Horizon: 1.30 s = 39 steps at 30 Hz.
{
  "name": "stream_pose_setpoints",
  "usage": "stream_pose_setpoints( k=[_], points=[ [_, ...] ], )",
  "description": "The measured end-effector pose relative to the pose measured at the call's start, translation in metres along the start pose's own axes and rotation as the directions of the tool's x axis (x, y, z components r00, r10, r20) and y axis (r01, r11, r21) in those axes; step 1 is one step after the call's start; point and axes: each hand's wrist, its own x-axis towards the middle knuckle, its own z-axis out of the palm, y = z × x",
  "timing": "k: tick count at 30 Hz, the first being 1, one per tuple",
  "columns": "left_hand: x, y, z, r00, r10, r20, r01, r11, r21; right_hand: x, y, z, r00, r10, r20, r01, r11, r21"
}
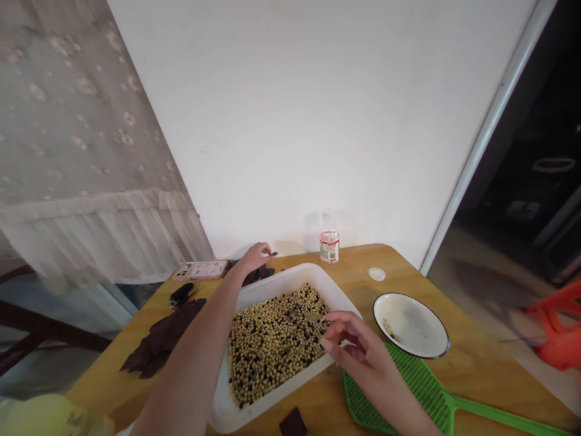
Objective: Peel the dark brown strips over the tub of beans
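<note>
My left hand reaches past the far left corner of a white tray, its fingertips pinched on a small dark piece. The tray is filled with pale and black beads. Over the tray's right edge, my right hand is curled with thumb and fingertips close together; what they hold, if anything, is too small to make out. Dark flat pieces lie in a heap left of the tray, partly behind my left forearm, and more lie behind the tray. One dark square rests near the front.
A green slotted swatter lies beneath my right forearm. Beyond it are a white dish, a white cap and a clear bottle by the wall. A phone and a black key fob sit at the left.
</note>
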Motion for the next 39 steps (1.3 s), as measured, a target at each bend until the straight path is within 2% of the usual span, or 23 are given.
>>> stream_pose_setpoints(
  k=[3,5,8,11,14,18,23,27,30,32,34,39],
  points=[
    [-0.023,0.027,-0.001,0.998,0.007,-0.066,-0.023,0.967,-0.254,0.003,0.002,-0.002,1.000,-0.026,-0.008,0.026,1.000,0.011],
    [-0.049,0.043,0.002,0.999,-0.006,-0.049,-0.015,0.909,-0.416,0.004,0.003,-0.003,0.999,-0.039,-0.031,0.040,0.999,0.030],
    [-0.099,0.059,0.016,0.998,-0.037,0.053,0.061,0.805,-0.589,0.004,0.003,-0.004,0.997,-0.032,-0.064,0.036,0.997,0.061],
    [-0.145,0.066,0.034,0.986,-0.040,0.159,0.140,0.705,-0.695,0.003,0.003,-0.005,0.998,-0.030,-0.056,0.033,0.998,0.055],
    [-0.172,0.068,0.049,0.971,-0.014,0.239,0.195,0.623,-0.758,0.003,0.002,-0.005,0.998,-0.037,-0.047,0.038,0.999,0.030],
    [-0.186,0.069,0.056,0.933,0.080,0.351,0.249,0.561,-0.789,0.003,0.000,-0.005,0.998,-0.022,-0.059,0.023,1.000,0.015],
    [-0.197,0.073,0.056,0.851,0.188,0.491,0.310,0.575,-0.757,0.003,-0.002,-0.005,0.999,-0.002,-0.054,0.007,0.995,0.095],
    [-0.204,0.074,0.059,0.861,0.124,0.493,0.372,0.507,-0.778,0.001,-0.005,-0.007,0.995,-0.016,-0.094,0.017,1.000,0.011],
    [-0.208,0.072,0.061,0.820,0.057,0.569,0.506,0.391,-0.768,-0.001,-0.006,-0.008,0.988,-0.059,-0.140,0.050,0.997,-0.067],
    [-0.212,0.070,0.063,0.790,0.011,0.613,0.586,0.280,-0.760,-0.003,-0.006,-0.007,0.984,-0.084,-0.157,0.071,0.994,-0.087],
    [-0.217,0.067,0.065,0.798,-0.021,0.602,0.592,0.212,-0.778,-0.005,-0.004,-0.005,0.983,-0.110,-0.147,0.096,0.990,-0.100],
    [-0.227,0.056,0.074,0.841,-0.018,0.541,0.536,0.167,-0.828,-0.013,0.002,0.001,0.971,-0.233,-0.049,0.216,0.950,-0.227]
  ],
)
